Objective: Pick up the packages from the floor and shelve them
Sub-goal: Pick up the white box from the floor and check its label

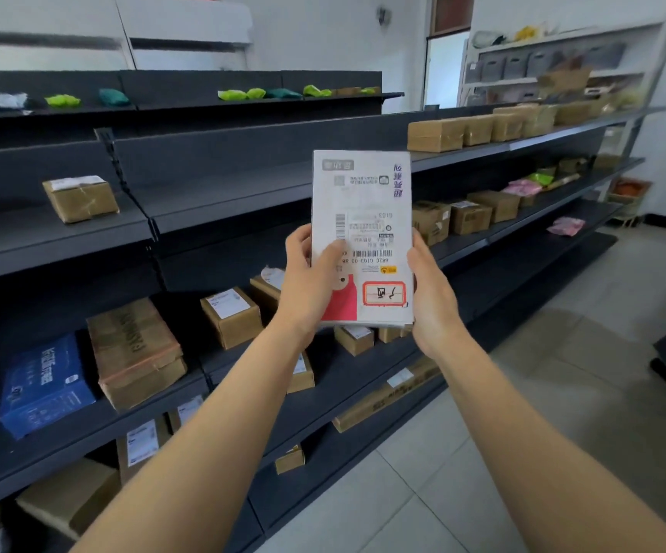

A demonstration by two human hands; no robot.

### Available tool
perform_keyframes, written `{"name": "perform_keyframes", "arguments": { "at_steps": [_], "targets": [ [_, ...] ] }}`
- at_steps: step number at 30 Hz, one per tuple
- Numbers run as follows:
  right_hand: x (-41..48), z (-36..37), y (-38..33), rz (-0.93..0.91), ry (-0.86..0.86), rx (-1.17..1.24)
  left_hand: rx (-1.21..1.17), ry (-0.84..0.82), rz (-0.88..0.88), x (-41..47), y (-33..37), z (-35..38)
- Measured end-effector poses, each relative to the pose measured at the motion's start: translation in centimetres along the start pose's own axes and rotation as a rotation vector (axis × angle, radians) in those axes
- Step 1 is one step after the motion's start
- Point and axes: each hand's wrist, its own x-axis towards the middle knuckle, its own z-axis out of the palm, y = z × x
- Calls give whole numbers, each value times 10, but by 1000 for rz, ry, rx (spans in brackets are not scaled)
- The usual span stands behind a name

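Note:
A flat white package [363, 217] with a shipping label, barcodes and a red corner is held upright in front of me, its print upside down. My left hand [309, 281] grips its lower left edge, thumb across the label. My right hand [431, 297] holds its lower right edge. Behind the package runs the dark grey shelving unit [219, 205], whose tiers carry brown cardboard boxes.
A taped brown box [135, 349] and a blue box [45, 385] stand on a lower left tier. A row of brown boxes [479, 129] lines the upper right tier. Green and teal bags [275, 93] lie on the far shelf. Tiled floor [562, 353] lies to the right.

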Motion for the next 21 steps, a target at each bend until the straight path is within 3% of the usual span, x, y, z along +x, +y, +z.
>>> {"name": "perform_keyframes", "arguments": {
  "at_steps": [7,21],
  "targets": [
    [14,-55,-23,-131,22,-13,-94,-2,164,9,-9,57],
    [61,-135,-50,-281,45,-63,-129,-49,274,51,-1,147]
  ]
}}
